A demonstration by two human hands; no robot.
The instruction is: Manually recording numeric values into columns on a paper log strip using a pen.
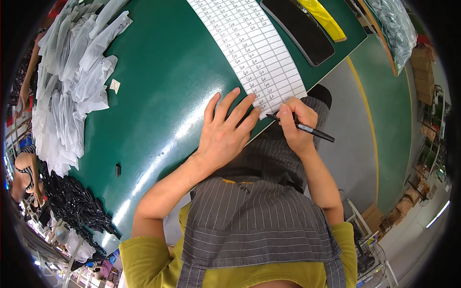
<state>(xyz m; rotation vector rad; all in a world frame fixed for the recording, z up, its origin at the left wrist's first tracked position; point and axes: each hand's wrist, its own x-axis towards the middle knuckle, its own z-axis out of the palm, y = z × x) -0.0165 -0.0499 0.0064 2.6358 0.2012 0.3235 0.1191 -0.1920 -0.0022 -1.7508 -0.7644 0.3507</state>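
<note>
A long white sheet of small labels (276, 57) lies on the green table, its near end by the table edge. Handwritten marks fill its left columns and upper rows; several cells toward the right are blank. My left hand (226, 127) rests flat with fingers spread, the fingertips on or beside the sheet's left edge. In my right hand (298, 125) is a black marker pen (315, 132), its tip at the sheet's near corner. A black pen cap (118, 170) stands or lies apart on the table at the left.
Translucent plastic bags (72, 81) pile up on the table's left, above a heap of black cords or straps (79, 206). A dark phone (300, 29) and a yellow packet (324, 19) lie beyond the sheet. Another person (26, 168) is at the far left.
</note>
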